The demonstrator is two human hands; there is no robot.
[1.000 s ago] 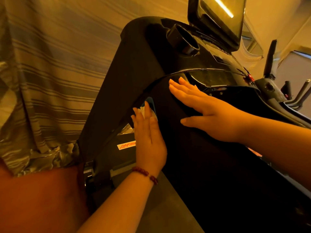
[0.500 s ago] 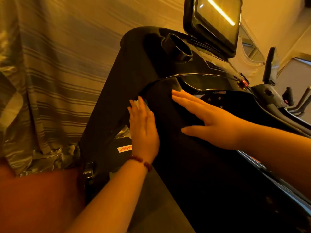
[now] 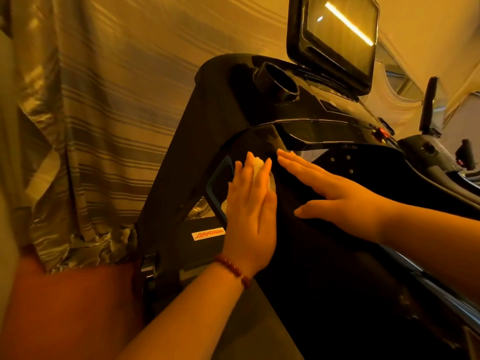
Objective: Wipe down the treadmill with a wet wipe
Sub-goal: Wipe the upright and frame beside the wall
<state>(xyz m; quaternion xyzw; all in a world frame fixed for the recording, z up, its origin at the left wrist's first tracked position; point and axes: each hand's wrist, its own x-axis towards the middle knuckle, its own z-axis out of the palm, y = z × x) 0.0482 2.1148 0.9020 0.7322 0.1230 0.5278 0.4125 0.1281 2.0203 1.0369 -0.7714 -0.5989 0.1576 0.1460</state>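
Note:
The black treadmill [image 3: 324, 268] fills the right half of the head view, its handrail and console curving away from me. My left hand [image 3: 250, 216] lies flat with straight fingers on the left side of the black handrail, pressing a white wet wipe [image 3: 259, 165] that shows between and beyond its fingertips. A red bead bracelet circles that wrist. My right hand [image 3: 335, 193] rests flat, fingers straight and together, on the top of the same black surface just to the right, nearly touching the left fingertips.
A tilted screen [image 3: 337, 37] rises above the console, with a round cup holder [image 3: 279, 84] below it. A striped curtain [image 3: 91, 113] hangs at the left. A second machine's levers [image 3: 428, 105] stand at the far right. The treadmill deck [image 3: 207, 235] carries a logo label.
My left hand has slid up the handrail's side with the wipe, which now shows past the fingertips. The right hand has stayed flat on top.

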